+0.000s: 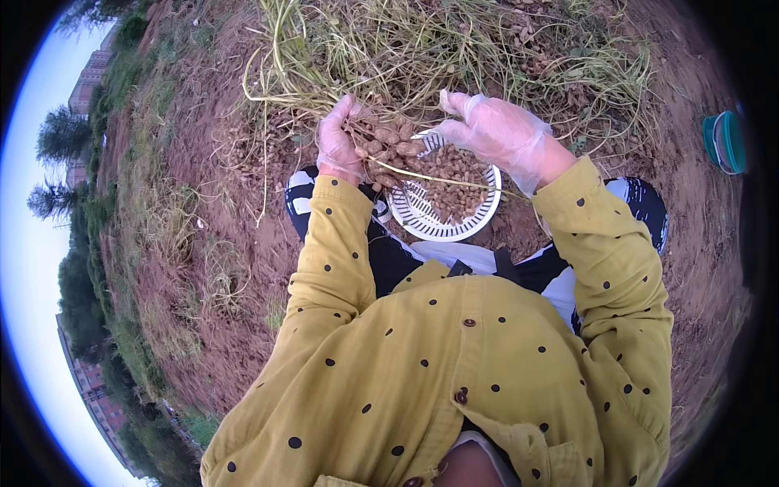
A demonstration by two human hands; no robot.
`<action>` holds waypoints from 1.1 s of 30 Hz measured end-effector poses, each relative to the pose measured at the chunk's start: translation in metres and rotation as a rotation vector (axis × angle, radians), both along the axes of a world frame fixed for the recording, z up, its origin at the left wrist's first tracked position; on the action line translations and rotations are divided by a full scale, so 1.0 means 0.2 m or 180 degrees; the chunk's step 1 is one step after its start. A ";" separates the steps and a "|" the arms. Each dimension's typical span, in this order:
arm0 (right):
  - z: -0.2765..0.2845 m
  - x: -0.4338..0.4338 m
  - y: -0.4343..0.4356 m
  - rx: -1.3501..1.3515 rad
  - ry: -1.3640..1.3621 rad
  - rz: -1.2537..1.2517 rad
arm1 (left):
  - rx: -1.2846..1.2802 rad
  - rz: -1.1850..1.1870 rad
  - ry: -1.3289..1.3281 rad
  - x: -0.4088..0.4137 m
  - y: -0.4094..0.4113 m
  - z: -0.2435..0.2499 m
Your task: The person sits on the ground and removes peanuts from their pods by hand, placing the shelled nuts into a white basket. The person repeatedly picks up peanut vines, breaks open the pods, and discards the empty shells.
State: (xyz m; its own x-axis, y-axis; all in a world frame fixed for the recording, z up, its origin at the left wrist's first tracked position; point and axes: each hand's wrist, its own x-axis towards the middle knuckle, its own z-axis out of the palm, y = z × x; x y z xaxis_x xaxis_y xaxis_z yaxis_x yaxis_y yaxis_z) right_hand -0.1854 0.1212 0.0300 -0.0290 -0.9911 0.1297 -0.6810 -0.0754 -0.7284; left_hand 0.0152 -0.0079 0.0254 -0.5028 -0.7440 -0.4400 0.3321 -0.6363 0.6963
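Observation:
My left hand, in a clear plastic glove, is closed on the stems of a peanut plant by its pods. The cluster of peanut pods hangs beside its fingers, over the left rim of a white slotted plastic basket. Loose peanuts lie in the basket, mostly at its middle and right. My right hand, gloved in the same way, is above the basket's upper right side with thumb and fingers apart; nothing shows between them. A thin pale stem crosses over the basket.
A heap of pulled peanut plants lies on the reddish soil beyond my hands. A teal bucket stands at the far right. My bent knees flank the basket. Dry weeds grow at the left, with trees and buildings farther off.

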 end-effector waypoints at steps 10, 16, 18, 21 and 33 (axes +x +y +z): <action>-0.10 0.08 -0.05 0.0097 -0.0763 0.0243 | -0.0502 0.0014 0.0849 0.09 -0.03 -0.08; -0.12 0.21 -0.11 0.0588 -0.2031 0.0188 | -0.0838 -0.0464 0.1160 -0.01 0.03 -0.05; -0.14 0.24 -0.13 0.0478 -0.2643 0.0190 | -0.0749 -0.0367 0.1015 -0.04 0.05 -0.03; -0.14 0.26 -0.14 0.0514 -0.3386 0.0126 | -0.0673 -0.0416 0.1096 -0.03 0.03 -0.05; -0.07 0.21 -0.13 0.0358 -0.1403 0.0104 | -0.0362 -0.0241 0.1006 -0.04 0.02 -0.12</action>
State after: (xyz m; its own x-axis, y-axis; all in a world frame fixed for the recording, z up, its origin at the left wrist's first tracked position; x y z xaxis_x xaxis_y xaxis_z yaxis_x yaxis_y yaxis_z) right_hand -0.1428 0.0948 0.0169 -0.0257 -0.9997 0.0035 -0.3026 0.0044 -0.9531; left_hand 0.0078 -0.0036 0.0014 -0.6568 -0.7346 -0.1700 0.4975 -0.5916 0.6344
